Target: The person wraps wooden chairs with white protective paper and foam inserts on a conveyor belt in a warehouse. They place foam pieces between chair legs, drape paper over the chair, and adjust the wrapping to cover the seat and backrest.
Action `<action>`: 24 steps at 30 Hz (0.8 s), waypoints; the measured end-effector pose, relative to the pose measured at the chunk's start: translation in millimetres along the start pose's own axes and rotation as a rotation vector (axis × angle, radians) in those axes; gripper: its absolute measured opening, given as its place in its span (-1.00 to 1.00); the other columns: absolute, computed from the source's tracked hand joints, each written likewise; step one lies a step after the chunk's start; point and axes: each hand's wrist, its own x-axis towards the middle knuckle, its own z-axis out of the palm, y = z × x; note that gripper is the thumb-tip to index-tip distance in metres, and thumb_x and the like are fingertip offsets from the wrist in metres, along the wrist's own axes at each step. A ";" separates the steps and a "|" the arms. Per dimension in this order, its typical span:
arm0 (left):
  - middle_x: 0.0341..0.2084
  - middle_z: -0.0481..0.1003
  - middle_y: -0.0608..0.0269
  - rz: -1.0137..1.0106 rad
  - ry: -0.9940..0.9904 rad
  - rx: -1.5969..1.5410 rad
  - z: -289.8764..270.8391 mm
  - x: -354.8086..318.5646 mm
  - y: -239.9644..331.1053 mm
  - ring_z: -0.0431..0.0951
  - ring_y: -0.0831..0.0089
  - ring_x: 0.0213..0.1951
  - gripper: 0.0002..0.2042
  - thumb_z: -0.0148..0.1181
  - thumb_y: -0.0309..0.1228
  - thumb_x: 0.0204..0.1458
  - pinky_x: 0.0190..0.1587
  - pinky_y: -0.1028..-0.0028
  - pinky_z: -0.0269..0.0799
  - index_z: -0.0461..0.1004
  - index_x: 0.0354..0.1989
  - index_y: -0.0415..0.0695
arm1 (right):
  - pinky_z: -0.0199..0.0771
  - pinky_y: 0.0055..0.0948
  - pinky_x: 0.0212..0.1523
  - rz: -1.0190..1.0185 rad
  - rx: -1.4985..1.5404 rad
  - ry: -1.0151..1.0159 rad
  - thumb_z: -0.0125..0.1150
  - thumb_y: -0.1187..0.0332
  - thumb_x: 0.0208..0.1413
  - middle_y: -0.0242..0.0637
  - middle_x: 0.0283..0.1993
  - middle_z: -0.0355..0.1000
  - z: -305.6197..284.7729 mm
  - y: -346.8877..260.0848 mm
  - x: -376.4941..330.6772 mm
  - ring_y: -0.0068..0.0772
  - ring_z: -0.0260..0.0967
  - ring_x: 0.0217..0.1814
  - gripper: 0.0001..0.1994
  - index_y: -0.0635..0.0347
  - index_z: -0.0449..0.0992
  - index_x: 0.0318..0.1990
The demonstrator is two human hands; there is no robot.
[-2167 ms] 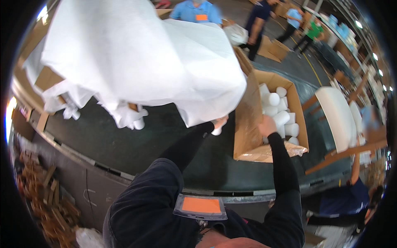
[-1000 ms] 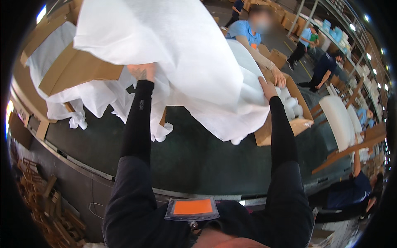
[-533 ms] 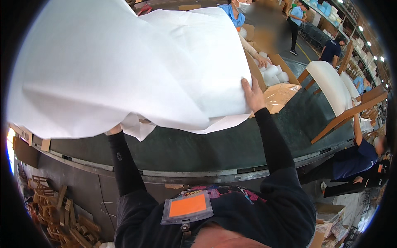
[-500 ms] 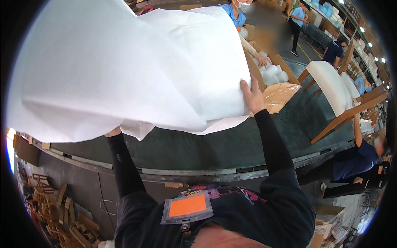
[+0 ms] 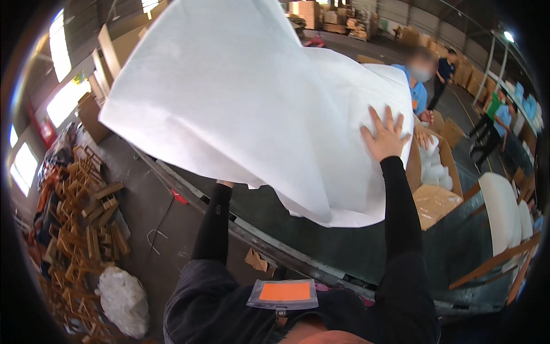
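A large white sheet held up over a dark green table.

At far left, a heap of wooden frame pieces (image 5: 80, 229) lies on the floor beside a white plastic sack (image 5: 123, 301). The left hand (image 5: 224, 184) reaches up under the white sheet (image 5: 252, 103); its grip is hidden by the fabric, so I cannot tell how it holds. The sheet spreads wide above the table (image 5: 366, 246). The right hand (image 5: 385, 135) lies flat on the sheet's right side, fingers spread open. Beyond it, another person in blue (image 5: 419, 86) stands by an open cardboard box (image 5: 435, 195) holding white rolls.
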 end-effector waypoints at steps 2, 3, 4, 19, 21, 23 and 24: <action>0.08 0.49 -0.05 -0.069 0.012 -0.038 -14.8 -11.7 -3.9 0.45 0.13 0.16 -0.52 0.18 -0.25 0.09 0.17 0.19 0.38 0.42 0.14 -0.26 | -0.38 0.66 0.32 0.001 0.005 -0.009 0.04 -0.25 0.11 -0.32 0.60 -0.19 -4.3 -0.7 -0.7 0.17 -0.45 0.63 -0.33 -0.60 0.14 0.42; 0.07 0.49 -0.06 -0.116 0.025 -0.070 -28.7 -16.4 -5.9 0.45 0.13 0.16 -0.52 0.18 -0.25 0.09 0.17 0.19 0.38 0.42 0.14 -0.26 | -0.38 0.66 0.32 0.008 0.008 -0.016 0.04 -0.25 0.11 -0.33 0.60 -0.19 -4.6 -2.4 -0.1 0.17 -0.45 0.63 -0.33 -0.60 0.15 0.42; 0.07 0.49 -0.06 -0.176 0.035 -0.127 -41.0 -20.7 -9.5 0.45 0.13 0.16 -0.52 0.17 -0.25 0.10 0.17 0.19 0.38 0.42 0.14 -0.26 | -0.37 0.67 0.31 0.007 0.011 -0.011 0.05 -0.24 0.11 -0.33 0.60 -0.19 -5.4 -2.6 0.0 0.17 -0.45 0.63 -0.33 -0.60 0.15 0.41; -0.56 0.38 0.21 0.890 0.827 -0.274 -156.4 -47.3 259.5 0.36 0.43 -0.52 -0.89 0.01 -0.42 0.17 -0.41 0.47 0.30 0.34 -0.34 -0.20 | -0.32 0.65 0.32 0.002 0.026 -0.010 0.05 -0.22 0.13 -0.33 0.60 -0.18 -2.6 -7.9 4.6 0.18 -0.44 0.62 -0.34 -0.58 0.14 0.42; -0.43 0.46 0.14 1.158 0.694 -0.015 -126.6 -70.5 272.6 0.42 0.42 -0.42 -0.95 0.04 -0.56 0.10 -0.30 0.51 0.39 0.34 -0.30 -0.26 | -0.34 0.64 0.33 -0.001 0.023 -0.025 0.04 -0.23 0.13 -0.34 0.60 -0.18 -3.3 -8.9 4.0 0.17 -0.44 0.63 -0.34 -0.58 0.14 0.42; -0.25 0.47 0.15 0.538 0.378 -0.037 -96.2 -78.4 239.5 0.47 0.44 -0.20 -0.74 0.14 -0.61 0.10 -0.09 0.50 0.41 0.36 -0.04 -0.33 | -0.37 0.63 0.33 0.014 0.002 -0.025 0.04 -0.24 0.12 -0.34 0.61 -0.19 -3.3 -2.0 2.6 0.17 -0.45 0.63 -0.34 -0.59 0.14 0.42; -0.11 0.43 0.11 0.339 0.215 0.025 -85.4 -65.9 217.7 0.45 0.41 -0.09 -0.59 0.25 -0.39 0.15 -0.04 0.37 0.41 0.31 0.10 -0.32 | -0.38 0.63 0.34 0.019 0.006 -0.022 0.04 -0.24 0.12 -0.34 0.61 -0.20 -3.6 -1.8 2.9 0.17 -0.45 0.63 -0.34 -0.60 0.14 0.42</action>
